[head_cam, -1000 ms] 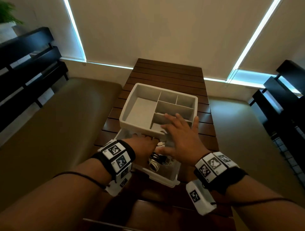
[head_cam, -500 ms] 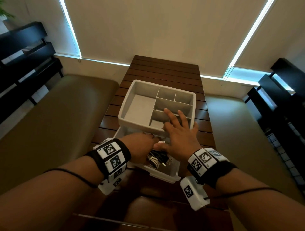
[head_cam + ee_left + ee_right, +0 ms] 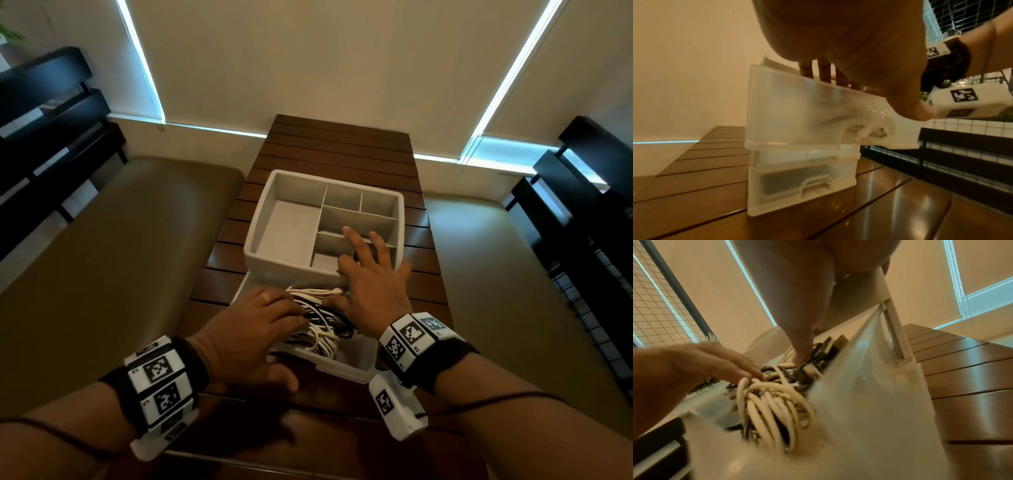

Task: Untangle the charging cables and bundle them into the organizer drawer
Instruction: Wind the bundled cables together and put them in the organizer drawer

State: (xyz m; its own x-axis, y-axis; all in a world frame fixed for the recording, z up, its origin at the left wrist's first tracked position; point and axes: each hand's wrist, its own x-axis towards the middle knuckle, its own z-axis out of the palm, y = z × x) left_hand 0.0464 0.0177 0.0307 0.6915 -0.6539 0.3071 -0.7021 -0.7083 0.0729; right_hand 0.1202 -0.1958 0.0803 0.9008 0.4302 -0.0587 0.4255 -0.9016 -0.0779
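Note:
A white organizer (image 3: 287, 233) with a divided top tray stands on the slatted wooden table (image 3: 335, 147). Its translucent upper drawer (image 3: 342, 368) (image 3: 793, 113) is pulled out toward me. Inside lies a bundle of white and black charging cables (image 3: 318, 322) (image 3: 772, 405). My left hand (image 3: 253, 329) (image 3: 694, 366) has its fingers resting straight on the coil, with the thumb outside the drawer front. My right hand (image 3: 373, 284) lies flat with spread fingers over the tray's front edge. Its thumb (image 3: 797, 321) presses down on the cable plugs.
A second, closed drawer (image 3: 801, 183) sits below the open one. Olive cushioned benches flank the table at the left (image 3: 120, 257) and the right (image 3: 513, 257). Black shelving stands at the far left (image 3: 51, 113) and far right (image 3: 582, 188).
My left hand has drawn back toward the drawer front, uncovering more of the cable bundle. The right hand stays on the tray's front edge.

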